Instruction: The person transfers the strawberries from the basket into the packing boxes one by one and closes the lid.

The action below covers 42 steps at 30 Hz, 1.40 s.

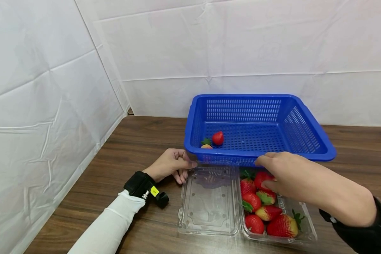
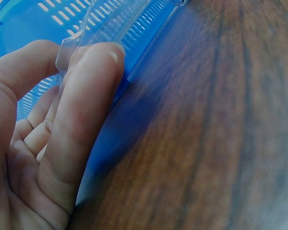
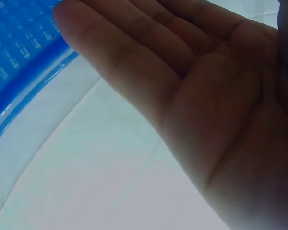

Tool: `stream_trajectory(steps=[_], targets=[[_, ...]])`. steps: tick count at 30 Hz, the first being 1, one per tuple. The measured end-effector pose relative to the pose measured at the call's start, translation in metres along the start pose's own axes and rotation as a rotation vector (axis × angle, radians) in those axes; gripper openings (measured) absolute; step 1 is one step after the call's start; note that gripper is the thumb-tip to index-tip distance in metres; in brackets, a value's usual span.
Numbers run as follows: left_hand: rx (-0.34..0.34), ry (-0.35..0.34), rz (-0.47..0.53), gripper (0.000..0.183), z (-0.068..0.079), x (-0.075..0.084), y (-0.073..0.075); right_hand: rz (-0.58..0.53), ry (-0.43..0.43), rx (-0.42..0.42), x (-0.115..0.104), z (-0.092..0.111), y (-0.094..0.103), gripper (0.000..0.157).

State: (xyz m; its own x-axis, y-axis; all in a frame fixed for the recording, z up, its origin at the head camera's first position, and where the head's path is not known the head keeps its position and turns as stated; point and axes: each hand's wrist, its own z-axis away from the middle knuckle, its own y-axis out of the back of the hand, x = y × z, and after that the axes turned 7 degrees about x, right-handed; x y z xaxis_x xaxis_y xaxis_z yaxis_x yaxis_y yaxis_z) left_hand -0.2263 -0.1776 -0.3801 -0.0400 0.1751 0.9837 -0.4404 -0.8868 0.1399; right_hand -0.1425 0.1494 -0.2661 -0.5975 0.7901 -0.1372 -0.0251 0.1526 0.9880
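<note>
My left hand point(image 1: 174, 164) pinches the far left corner of the clear plastic lid point(image 1: 209, 208) between thumb and fingers; the left wrist view shows the lid's edge point(image 2: 65, 55) in that pinch. The lid lies folded out to the left of its clamshell box point(image 1: 306, 222). Several strawberries point(image 1: 282, 225), red with some pale and green tips, fill the box. Over the box's far end is my right hand point(image 1: 282, 173), its fingers extended near the basket's front rim. No held thing shows in its palm point(image 3: 221, 96). It hides part of the box and fruit.
A blue plastic basket point(image 1: 260, 155) stands right behind the box and lid. Inside its near left corner lie a red strawberry point(image 1: 218, 138) and a paler one point(image 1: 206, 145). White sheeting point(image 1: 241, 46) rises behind and on the left of the brown wooden table point(image 1: 98, 187).
</note>
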Motion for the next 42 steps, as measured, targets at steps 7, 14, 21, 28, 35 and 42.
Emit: stream_trajectory(steps=[7,14,21,28,35,42], targets=[[-0.003,-0.003,0.000,0.026,0.000,0.001,0.000,-0.022,0.011,0.052,-0.004,0.005,0.007,0.043],[-0.006,-0.001,-0.004,0.027,0.000,0.001,0.000,-0.032,0.051,0.098,-0.004,0.007,0.009,0.044],[-0.006,0.013,0.003,0.028,0.002,0.002,0.000,-0.028,0.056,0.124,-0.006,0.009,0.013,0.044],[0.000,0.012,-0.004,0.028,0.002,0.003,0.000,-0.030,0.049,0.154,-0.007,0.008,0.019,0.044],[0.001,0.015,0.004,0.028,0.002,0.002,0.000,-0.024,0.071,0.200,-0.002,0.003,0.019,0.043],[0.001,0.017,0.003,0.027,0.002,0.003,-0.001,-0.007,0.112,0.263,0.004,0.000,0.017,0.040]])
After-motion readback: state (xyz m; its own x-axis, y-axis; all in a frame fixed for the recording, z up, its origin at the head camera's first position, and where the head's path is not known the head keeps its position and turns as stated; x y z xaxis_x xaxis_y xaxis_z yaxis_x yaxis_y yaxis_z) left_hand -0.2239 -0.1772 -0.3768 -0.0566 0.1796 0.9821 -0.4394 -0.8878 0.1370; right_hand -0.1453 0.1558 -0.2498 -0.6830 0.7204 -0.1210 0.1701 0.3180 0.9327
